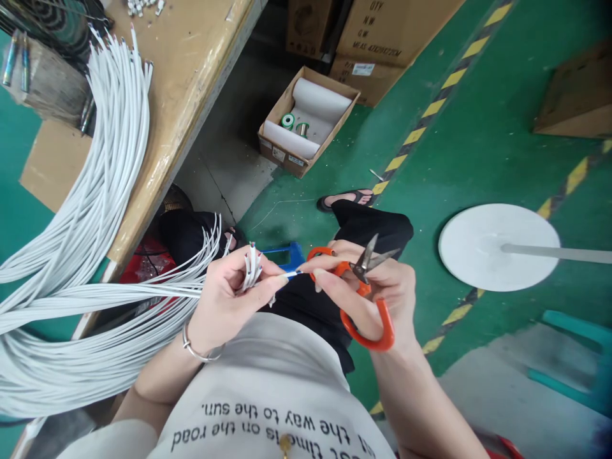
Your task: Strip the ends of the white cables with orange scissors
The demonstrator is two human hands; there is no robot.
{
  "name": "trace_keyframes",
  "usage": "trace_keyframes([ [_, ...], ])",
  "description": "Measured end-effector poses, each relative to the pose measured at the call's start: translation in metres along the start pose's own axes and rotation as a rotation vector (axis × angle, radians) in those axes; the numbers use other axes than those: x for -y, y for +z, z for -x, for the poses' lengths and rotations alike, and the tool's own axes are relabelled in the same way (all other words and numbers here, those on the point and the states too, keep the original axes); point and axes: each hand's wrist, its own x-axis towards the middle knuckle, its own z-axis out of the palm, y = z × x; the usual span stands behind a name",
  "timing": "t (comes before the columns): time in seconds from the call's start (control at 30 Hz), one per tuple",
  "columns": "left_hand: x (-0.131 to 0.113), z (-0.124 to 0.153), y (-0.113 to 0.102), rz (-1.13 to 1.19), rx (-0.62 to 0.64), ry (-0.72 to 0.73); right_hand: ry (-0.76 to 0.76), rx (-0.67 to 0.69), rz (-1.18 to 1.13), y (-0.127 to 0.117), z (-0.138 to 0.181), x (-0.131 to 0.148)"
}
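My left hand (234, 290) is closed around a small bunch of white cables (252, 268), whose cut ends stick up between thumb and fingers. One cable end (291, 274) points right from the left thumb and forefinger; thin inner wires show at its tip. My right hand (368, 287) carries orange-handled scissors (367, 261), with the handle loops around its fingers and the blades parted and pointing up and right. The right thumb and forefinger meet at the tip of that cable end. More white cables (119, 319) run from the left hand to the left across my lap side.
A large bundle of white cables (119, 115) lies on the wooden table (186, 76) at the left. An open carton (306, 121) with solder spools stands on the green floor. A round white base (482, 248) with a pole is at right, near a teal stool (574, 363).
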Motion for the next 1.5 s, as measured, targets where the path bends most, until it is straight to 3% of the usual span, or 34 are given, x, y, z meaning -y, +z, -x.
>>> trace_keyframes([
  [0.2, 0.004, -0.004, -0.003, 0.106, 0.039, -0.057, 0.014, -0.041, 0.014, -0.001, -0.002, -0.002],
  [0.4, 0.004, -0.006, -0.008, 0.109, -0.028, 0.042, 0.01, -0.185, 0.058, -0.008, -0.004, -0.003],
  [0.6, 0.006, -0.005, -0.015, 0.154, 0.058, -0.039, 0.025, -0.251, 0.021, -0.012, -0.005, 0.002],
  [0.8, 0.004, -0.004, -0.013, 0.235, 0.06, -0.054, 0.015, -0.203, 0.039, -0.006, -0.003, -0.001],
  [1.0, 0.0, -0.002, -0.008, 0.064, -0.053, -0.046, 0.074, -0.063, 0.004, 0.013, -0.005, -0.002],
  [1.17, -0.006, 0.0, -0.006, -0.008, -0.034, -0.068, 0.07, -0.006, 0.013, 0.024, -0.008, -0.004],
  [1.4, -0.001, 0.004, -0.008, 0.181, 0.071, -0.189, -0.264, -0.194, 0.108, 0.046, -0.001, -0.013],
  [1.5, -0.001, 0.007, -0.01, 0.212, 0.055, -0.176, -0.186, -0.394, 0.026, 0.052, -0.003, -0.016],
])
